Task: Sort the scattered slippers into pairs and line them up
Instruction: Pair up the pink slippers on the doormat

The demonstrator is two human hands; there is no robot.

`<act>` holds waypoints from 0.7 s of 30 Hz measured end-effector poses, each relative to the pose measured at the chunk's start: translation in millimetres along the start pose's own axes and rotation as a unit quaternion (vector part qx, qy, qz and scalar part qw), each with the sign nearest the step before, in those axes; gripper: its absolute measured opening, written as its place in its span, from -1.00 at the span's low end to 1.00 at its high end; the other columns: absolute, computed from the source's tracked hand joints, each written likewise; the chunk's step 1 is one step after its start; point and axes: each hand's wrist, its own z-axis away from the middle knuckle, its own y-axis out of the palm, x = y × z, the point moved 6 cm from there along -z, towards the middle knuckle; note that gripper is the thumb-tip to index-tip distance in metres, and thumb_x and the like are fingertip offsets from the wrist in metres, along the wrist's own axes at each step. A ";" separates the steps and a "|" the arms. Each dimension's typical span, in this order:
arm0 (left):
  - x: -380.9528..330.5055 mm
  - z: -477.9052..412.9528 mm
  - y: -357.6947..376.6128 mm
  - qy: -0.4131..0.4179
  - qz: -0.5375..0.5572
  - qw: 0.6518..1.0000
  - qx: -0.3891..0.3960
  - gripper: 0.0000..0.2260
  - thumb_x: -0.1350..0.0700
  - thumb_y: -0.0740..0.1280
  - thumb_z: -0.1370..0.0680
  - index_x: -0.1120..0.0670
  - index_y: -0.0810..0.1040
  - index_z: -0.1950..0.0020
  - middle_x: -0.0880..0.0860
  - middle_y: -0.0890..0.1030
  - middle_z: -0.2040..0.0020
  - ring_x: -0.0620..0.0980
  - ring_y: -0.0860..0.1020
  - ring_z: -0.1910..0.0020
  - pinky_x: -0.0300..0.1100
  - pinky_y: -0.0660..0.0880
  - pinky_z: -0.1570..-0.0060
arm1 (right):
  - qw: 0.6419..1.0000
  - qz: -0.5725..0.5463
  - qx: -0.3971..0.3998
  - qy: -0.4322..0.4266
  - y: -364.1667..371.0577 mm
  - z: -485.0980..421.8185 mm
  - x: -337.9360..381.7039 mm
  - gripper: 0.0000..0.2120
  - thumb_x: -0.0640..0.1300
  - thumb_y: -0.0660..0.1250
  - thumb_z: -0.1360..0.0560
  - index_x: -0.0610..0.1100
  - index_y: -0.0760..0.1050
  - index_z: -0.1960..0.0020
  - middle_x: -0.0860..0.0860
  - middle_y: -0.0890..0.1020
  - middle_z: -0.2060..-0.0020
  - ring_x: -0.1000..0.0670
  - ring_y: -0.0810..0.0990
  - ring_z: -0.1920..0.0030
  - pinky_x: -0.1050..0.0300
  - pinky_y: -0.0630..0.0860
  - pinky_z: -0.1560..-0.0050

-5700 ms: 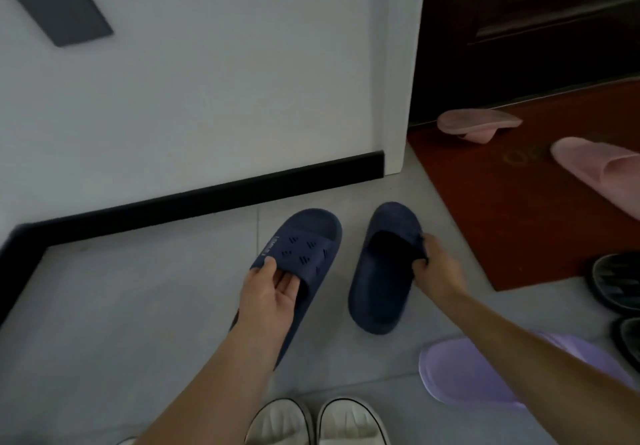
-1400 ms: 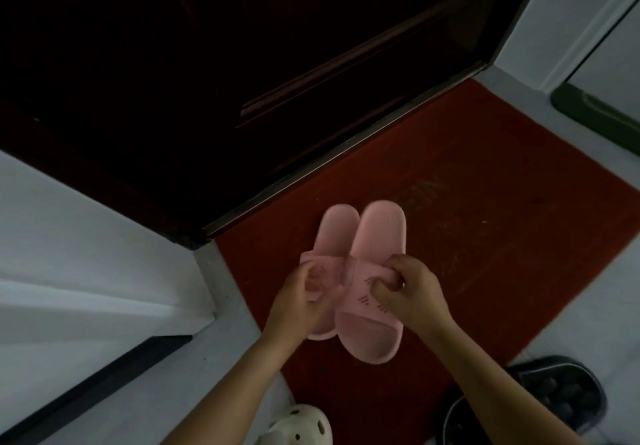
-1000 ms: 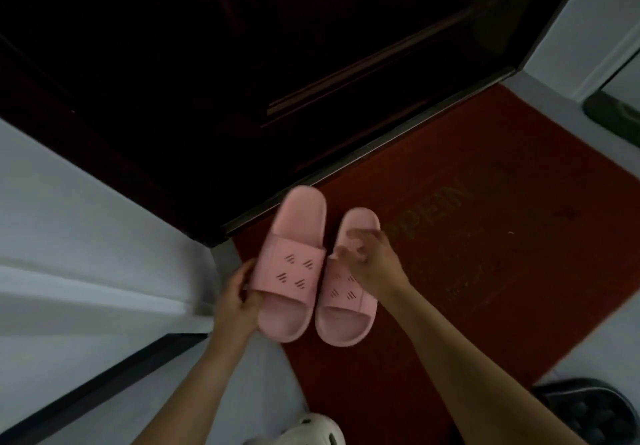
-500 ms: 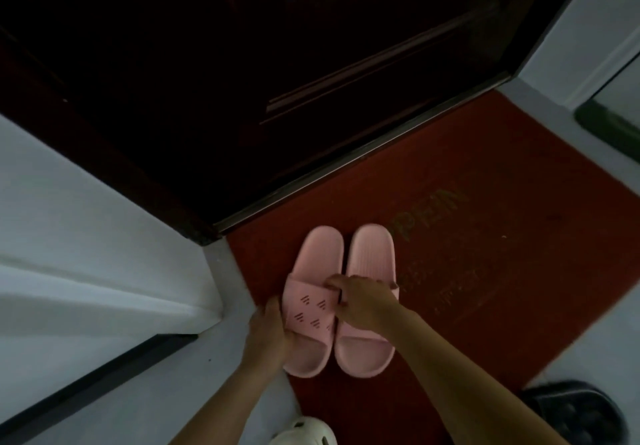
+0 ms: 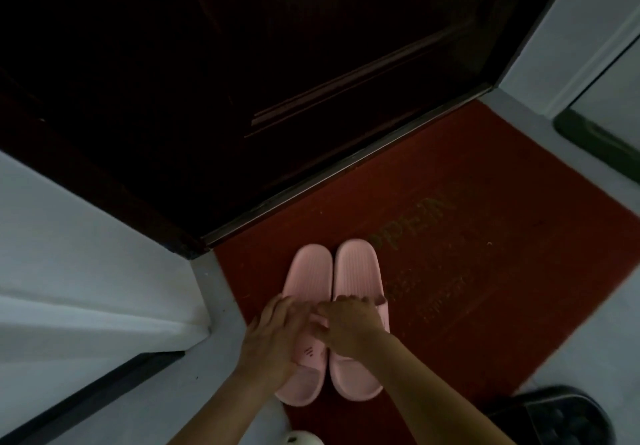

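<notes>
"On the red mat [image 5: 467, 271] before the dark door [image 5: 242, 63], how do the pink ones lie?"

"Side by side, soles down, inner edges touching, toes toward the door. The wall-side slipper [image 5: 308, 271] has its heel at the mat's edge, partly over it as far as I can tell. The second slipper [image 5: 356, 271] sits wholly on the mat."

"And the hands?"

"The left hand [image 5: 273, 333] lies across the strap of the wall-side slipper, fingers fairly straight, resting rather than gripping. The right hand [image 5: 349, 327] has its fingers bent over the front edge of the second slipper's strap and holds it."

"So the step is squaring up this pair. How would you do it well?"

"I'd slide, not lift. The wall-side slipper looks a touch nearer the person than its mate, so I'd push it forward by the strap until the toes are level. Keep the inner edges together while pushing, or the heels will fan apart. Let go straight upward, so neither strap drags its slipper askew."

"Anything else nearby?"

"A black slipper [image 5: 554, 417] lies at the mat's near corner, well apart from the pink pair. It looks unsorted, so I'd judge the task only partly done."
</notes>
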 end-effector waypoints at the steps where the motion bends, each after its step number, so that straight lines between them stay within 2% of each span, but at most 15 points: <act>1: -0.6 -0.5 -0.5 -0.005 0.009 1.000 -0.004 -0.16 -0.01 0.37 -0.38 -0.17 -0.07 -0.52 -0.08 0.02 -0.51 0.01 -0.09 -0.52 -0.05 0.12 -0.43 | 1.000 -0.006 -0.020 0.005 -2.6 2.6 -1.6 -0.59 0.21 0.09 -0.53 0.06 0.43 -0.27 -0.09 0.58 -0.11 -0.15 0.50 -0.15 -0.09 0.30 -0.19; 3: -7.0 1.0 -8.4 -0.003 0.013 1.000 -0.014 -0.09 -0.10 0.40 -0.36 -0.18 -0.14 -0.52 -0.06 -0.01 -0.53 0.02 -0.08 -0.52 -0.04 0.12 -0.43 | 0.998 -0.021 -0.048 0.021 -8.6 9.2 -8.3 -0.59 0.22 0.09 -0.52 0.06 0.46 -0.23 -0.07 0.59 -0.09 -0.15 0.50 -0.14 -0.07 0.32 -0.16; 5: -14.5 4.9 -21.0 0.004 0.000 0.999 -0.044 -0.05 -0.10 0.40 -0.37 -0.14 -0.22 -0.52 -0.04 -0.04 -0.54 0.03 -0.06 -0.52 -0.04 0.11 -0.43 | 0.997 -0.032 -0.060 0.039 -16.6 18.7 -18.7 -0.58 0.25 0.10 -0.50 0.05 0.47 -0.20 -0.05 0.60 -0.08 -0.13 0.51 -0.13 -0.08 0.34 -0.15; 7: -22.0 10.8 -29.7 0.007 0.001 0.997 -0.075 -0.07 -0.06 0.36 -0.40 -0.11 -0.28 -0.51 -0.05 -0.10 -0.54 0.02 -0.09 -0.52 -0.05 0.08 -0.45 | 0.996 -0.046 -0.063 0.054 -24.0 29.7 -30.4 -0.59 0.26 0.11 -0.49 0.04 0.48 -0.16 -0.03 0.60 -0.06 -0.12 0.52 -0.11 -0.07 0.36 -0.14; 10: -37.9 26.4 -27.5 0.011 0.022 0.996 -0.081 -0.13 -0.05 0.26 -0.43 -0.12 -0.34 -0.50 -0.08 -0.19 -0.54 -0.01 -0.17 -0.52 -0.06 0.05 -0.45 | 0.994 -0.056 -0.079 0.056 -24.6 53.5 -45.3 -0.62 0.27 0.11 -0.47 0.06 0.50 -0.09 0.01 0.62 0.01 -0.10 0.54 -0.06 -0.01 0.37 -0.06; 13: -70.8 40.5 -23.0 0.038 0.042 0.995 -0.087 -0.12 -0.15 0.25 -0.41 -0.14 -0.36 -0.46 -0.09 -0.12 -0.55 -0.01 -0.10 -0.54 -0.04 0.12 -0.41 | 0.990 -0.049 -0.113 0.069 -18.7 86.9 -67.0 -0.62 0.29 0.11 -0.44 0.05 0.50 -0.01 0.02 0.61 0.06 -0.09 0.54 -0.03 0.02 0.35 -0.01; 17: -127.4 38.0 -22.6 0.091 0.020 0.994 -0.054 -0.09 -0.37 0.12 -0.36 -0.20 -0.51 -0.39 -0.21 -0.27 -0.51 -0.09 -0.20 -0.52 -0.08 0.10 -0.42 | 0.978 -0.068 -0.155 0.121 -19.1 135.4 -110.3 -0.60 0.29 0.12 -0.44 0.04 0.50 -0.03 0.01 0.61 0.05 -0.10 0.54 -0.03 0.04 0.36 0.01; 19: -165.7 28.3 -27.6 0.114 0.034 0.992 -0.030 -0.07 -0.37 0.17 -0.38 -0.21 -0.52 -0.38 -0.22 -0.28 -0.51 -0.09 -0.20 -0.52 -0.02 0.10 -0.43 | 0.968 -0.099 -0.172 0.154 -22.6 160.7 -136.9 -0.61 0.30 0.12 -0.45 0.05 0.50 -0.03 0.04 0.60 0.09 -0.07 0.55 0.03 0.04 0.39 0.05; 21: -207.2 16.7 -35.7 0.132 0.052 0.990 -0.009 -0.06 -0.31 0.23 -0.38 -0.23 -0.49 -0.40 -0.20 -0.23 -0.53 -0.06 -0.15 -0.52 0.05 0.14 -0.41 | 0.950 -0.152 -0.190 0.193 -25.8 185.8 -165.5 -0.63 0.31 0.12 -0.45 0.05 0.49 0.04 0.09 0.57 0.21 -0.02 0.54 0.18 0.11 0.41 0.19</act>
